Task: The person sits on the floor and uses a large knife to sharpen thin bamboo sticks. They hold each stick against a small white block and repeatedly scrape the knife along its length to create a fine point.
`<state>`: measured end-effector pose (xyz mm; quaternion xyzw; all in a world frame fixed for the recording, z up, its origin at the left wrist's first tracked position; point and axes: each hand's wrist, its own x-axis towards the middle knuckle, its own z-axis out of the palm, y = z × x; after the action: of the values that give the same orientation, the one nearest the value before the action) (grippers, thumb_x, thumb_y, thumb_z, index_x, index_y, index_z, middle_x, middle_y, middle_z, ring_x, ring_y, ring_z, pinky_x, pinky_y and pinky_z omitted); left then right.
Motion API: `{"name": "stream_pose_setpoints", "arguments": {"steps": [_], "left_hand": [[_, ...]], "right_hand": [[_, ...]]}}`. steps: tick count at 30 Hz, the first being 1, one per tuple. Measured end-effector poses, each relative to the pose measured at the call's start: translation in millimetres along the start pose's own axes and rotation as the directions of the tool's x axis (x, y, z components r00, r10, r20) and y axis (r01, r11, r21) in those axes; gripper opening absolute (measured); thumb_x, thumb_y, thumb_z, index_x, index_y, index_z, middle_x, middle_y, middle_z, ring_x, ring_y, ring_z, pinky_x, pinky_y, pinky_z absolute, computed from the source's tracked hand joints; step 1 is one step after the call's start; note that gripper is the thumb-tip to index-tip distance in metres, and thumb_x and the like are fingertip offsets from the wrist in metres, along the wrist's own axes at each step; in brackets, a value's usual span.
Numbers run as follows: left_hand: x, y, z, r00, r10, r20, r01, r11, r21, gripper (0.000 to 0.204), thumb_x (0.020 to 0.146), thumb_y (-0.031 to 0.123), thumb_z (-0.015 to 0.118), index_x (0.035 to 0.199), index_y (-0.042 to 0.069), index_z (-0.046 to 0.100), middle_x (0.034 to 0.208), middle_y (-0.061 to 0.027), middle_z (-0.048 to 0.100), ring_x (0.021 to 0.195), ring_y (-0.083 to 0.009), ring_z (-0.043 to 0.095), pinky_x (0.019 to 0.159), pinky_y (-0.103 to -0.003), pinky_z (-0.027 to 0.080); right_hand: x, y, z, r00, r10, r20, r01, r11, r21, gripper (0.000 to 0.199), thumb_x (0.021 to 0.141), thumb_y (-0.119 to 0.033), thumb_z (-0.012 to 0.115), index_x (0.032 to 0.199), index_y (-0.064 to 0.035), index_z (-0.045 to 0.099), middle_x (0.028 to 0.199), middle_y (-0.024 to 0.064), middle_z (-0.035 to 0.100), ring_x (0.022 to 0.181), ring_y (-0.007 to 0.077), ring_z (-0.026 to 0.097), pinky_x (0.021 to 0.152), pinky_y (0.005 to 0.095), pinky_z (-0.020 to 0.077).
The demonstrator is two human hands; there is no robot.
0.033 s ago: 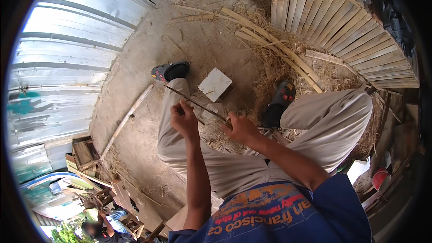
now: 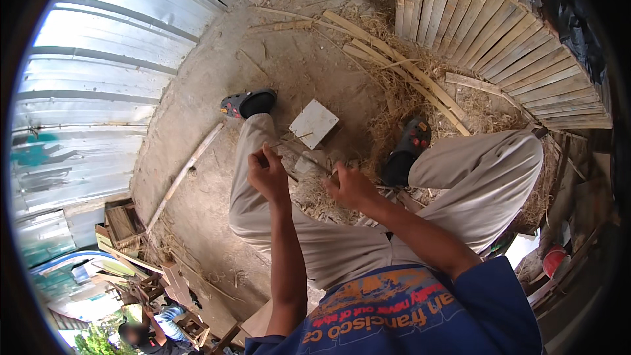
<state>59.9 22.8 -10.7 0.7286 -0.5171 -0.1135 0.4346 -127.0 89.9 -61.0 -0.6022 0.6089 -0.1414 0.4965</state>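
The right hand (image 2: 355, 187) is closed around one end of a thin strip (image 2: 317, 164), thumb and fingertips pressed together. From there the strip runs toward ten o'clock, crossing the gap between the two hands. The left hand (image 2: 266, 172), at nine o'clock from the right, has its fingers curled and their tips drawn together near the strip's far end; the blur there is too strong to tell whether it grips the strip.

Just beyond the hands, at twelve o'clock, a white box (image 2: 315, 122) sits on the dirt floor (image 2: 197, 89). The left shoe (image 2: 250, 104) is between ten and eleven, the right shoe (image 2: 409, 148) near three, both dark with coloured trims. Out at nine lies a long lath (image 2: 184, 177). Between one and two, loose slats (image 2: 411, 75) lie on straw (image 2: 388, 105).

Farther off, a slatted panel (image 2: 453, 16) stands toward two o'clock and a metal wall (image 2: 98, 82) toward ten. Something red (image 2: 555, 261) shows near four, and another person (image 2: 167, 329) between seven and eight.
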Motion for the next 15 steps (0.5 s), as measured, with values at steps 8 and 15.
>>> {"name": "stream_pose_setpoints", "arguments": {"steps": [8, 15], "left_hand": [[-1.1, -6.1, 3.7, 0.998, 0.062, -0.004, -0.062, 0.995, -0.082, 0.024, 0.097, 0.018, 0.067, 0.085, -0.001, 0.063, 0.068, -0.0088, 0.069, 0.061, -0.0151, 0.069, 0.054, -0.028, 0.05], [-6.0, -9.1, 2.2, 1.0, 0.007, -0.002, -0.007, 0.997, -0.071, 0.017, 0.097, 0.014, 0.067, 0.094, -0.003, 0.068, 0.079, -0.0118, 0.072, 0.068, -0.0164, 0.071, 0.058, -0.029, 0.053]], "right_hand": [[13.7, 38.8, 20.0, 0.993, -0.011, -0.117, 0.014, 1.0, 0.027, 0.056, 0.095, -0.045, 0.059, 0.111, 0.0093, 0.054, 0.083, 0.0296, 0.066, 0.082, 0.0474, 0.067, 0.071, 0.0536, 0.0529], [9.9, 4.8, -3.0, 0.998, -0.031, -0.048, 0.034, 0.997, 0.07, 0.056, 0.093, -0.041, 0.064, 0.114, 0.0098, 0.055, 0.079, 0.0275, 0.068, 0.079, 0.0433, 0.069, 0.071, 0.0499, 0.0543]]}}
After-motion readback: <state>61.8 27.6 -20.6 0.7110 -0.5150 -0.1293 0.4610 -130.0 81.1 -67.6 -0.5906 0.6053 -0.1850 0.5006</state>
